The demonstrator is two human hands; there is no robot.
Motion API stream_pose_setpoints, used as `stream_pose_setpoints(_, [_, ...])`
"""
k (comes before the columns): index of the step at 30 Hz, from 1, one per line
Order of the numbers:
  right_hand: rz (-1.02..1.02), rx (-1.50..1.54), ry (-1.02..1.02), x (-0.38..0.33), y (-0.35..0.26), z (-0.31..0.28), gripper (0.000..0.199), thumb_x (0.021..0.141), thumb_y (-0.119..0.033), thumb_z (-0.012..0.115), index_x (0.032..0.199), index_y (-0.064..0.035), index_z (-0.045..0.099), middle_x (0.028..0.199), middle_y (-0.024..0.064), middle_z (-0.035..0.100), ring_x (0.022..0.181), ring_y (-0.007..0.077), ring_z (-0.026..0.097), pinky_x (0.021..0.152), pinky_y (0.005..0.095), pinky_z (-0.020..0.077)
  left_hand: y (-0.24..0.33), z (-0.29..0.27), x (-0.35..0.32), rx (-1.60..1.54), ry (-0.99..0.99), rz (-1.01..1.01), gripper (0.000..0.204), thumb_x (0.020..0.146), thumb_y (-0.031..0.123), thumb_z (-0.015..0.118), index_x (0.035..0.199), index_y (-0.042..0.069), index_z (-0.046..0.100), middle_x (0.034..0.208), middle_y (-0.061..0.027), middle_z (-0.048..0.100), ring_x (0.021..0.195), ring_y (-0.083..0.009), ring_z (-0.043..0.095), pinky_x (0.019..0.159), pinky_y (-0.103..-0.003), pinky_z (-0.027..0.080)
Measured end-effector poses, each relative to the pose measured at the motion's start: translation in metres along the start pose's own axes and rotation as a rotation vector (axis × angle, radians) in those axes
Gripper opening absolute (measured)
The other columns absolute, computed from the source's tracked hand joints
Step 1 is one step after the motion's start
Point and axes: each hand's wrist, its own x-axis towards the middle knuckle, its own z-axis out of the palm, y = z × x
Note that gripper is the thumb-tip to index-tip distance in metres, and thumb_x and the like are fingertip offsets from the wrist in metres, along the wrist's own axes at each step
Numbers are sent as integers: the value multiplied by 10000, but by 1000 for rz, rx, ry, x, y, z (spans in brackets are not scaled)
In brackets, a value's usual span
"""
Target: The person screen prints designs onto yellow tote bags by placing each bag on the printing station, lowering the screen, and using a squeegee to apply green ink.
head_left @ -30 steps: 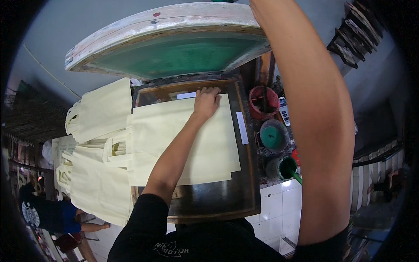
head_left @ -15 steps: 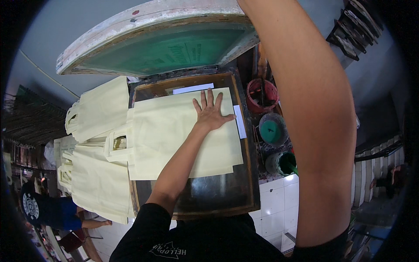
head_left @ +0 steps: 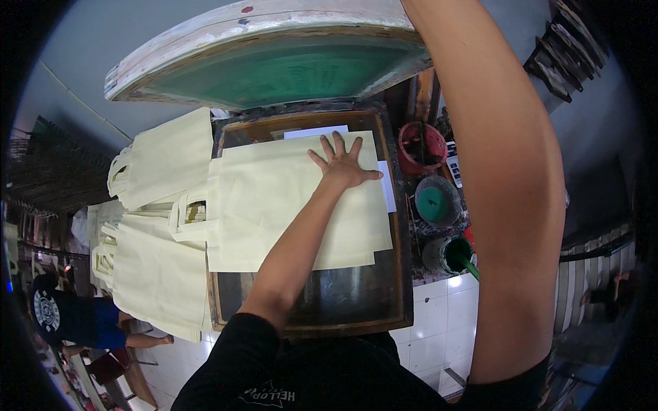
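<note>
My left hand (head_left: 343,169) lies flat with spread fingers on a cream cloth tote bag (head_left: 274,198), near its upper right corner. The bag lies on a dark, wood-rimmed printing board (head_left: 343,298), its handle hanging over the left side. White guide strips (head_left: 387,185) sit by the bag's top and right edges, the thumb tip reaching the right one. Above the board a screen-printing frame (head_left: 329,22) with green mesh stands tilted up. My right forearm rises past the frame's right end; the hand itself is beyond the upper edge of the picture.
Stacks of cream tote bags (head_left: 161,274) lie left of the board. On the right stand a red bucket (head_left: 436,140), a tub of green ink (head_left: 433,203) and a pot (head_left: 439,255) with a green handle in it. Another person (head_left: 82,315) is far off at lower left.
The whole view has shifted slightly, so board, bags and frame appear a little further right and higher. My left hand stays flat on the bag, and my right arm remains raised.
</note>
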Motion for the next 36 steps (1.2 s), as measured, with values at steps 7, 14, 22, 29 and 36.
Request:
stream_pose_setpoints(7, [-23,-15,50,-11,-2,-1,577,788,-481,786,939,75,751,906,250,746,830,362,735,776,424,546,0,-15,8,106,5,16,1317,635,832,722,1637,162,190,1668,-281,102,1537,-516,-34,1176,-723,10])
stream_pose_setpoints(14, [180,-160,-106,-73,-29,-41,579,811,-508,777,896,64,751,837,256,736,775,326,738,741,435,545,-39,-71,-120,-1191,262,659,653,1016,424,586,1461,-33,445,1295,-298,622,1135,-370,675,984,-472,526])
stream_pose_setpoints(22, [248,163,-19,-246,8,-20,681,775,-616,793,827,55,693,656,224,648,569,339,613,591,435,487,-137,8,-282,-1620,51,290,331,1007,211,627,1175,-73,629,1026,-229,743,814,-248,741,711,-361,606])
stream_pose_setpoints(29, [474,92,-308,-329,33,0,660,763,-625,804,724,18,662,572,161,584,498,266,549,541,416,459,-147,91,-304,-2233,-195,-236,305,1010,104,584,1247,-87,583,1295,-278,641,1260,-356,618,1051,-438,524])
stream_pose_setpoints(36, [-5,-101,-410,-354,21,-8,523,740,-477,857,654,-20,617,590,112,572,533,275,584,520,395,451,-147,14,-331,-1574,-337,160,389,970,64,607,1342,-28,542,1303,-226,642,1336,-359,544,1110,-482,436])
